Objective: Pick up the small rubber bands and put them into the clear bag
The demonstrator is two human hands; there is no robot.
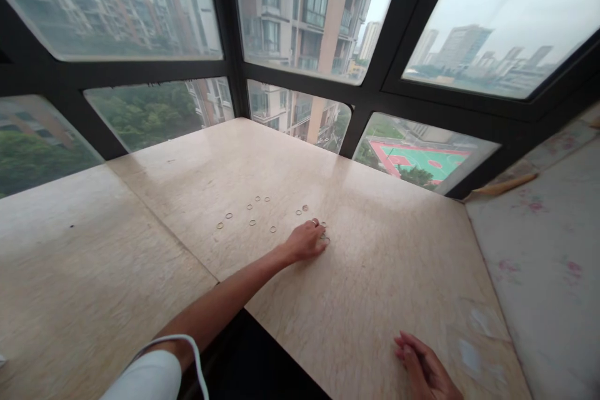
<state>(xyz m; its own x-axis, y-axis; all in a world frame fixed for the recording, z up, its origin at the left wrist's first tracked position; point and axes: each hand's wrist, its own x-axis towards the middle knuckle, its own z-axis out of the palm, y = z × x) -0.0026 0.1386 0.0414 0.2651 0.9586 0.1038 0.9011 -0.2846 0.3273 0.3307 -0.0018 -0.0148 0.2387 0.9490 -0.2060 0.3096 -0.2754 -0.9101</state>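
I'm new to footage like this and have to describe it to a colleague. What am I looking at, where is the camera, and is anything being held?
There is no machine here: these are a person's two bare hands. The single picture comes from a camera worn on the head, looking forward and down.

Small thin rings lie scattered on a pale, stone-like surface beside dark-framed windows. The left hand reaches in among the rings at the right end of the group, its fingertips down by a few of them; whether it grips one is too small to tell. The right hand is near the bottom edge, loosely curled, with nothing visible in it. A white cable runs past the left sleeve.
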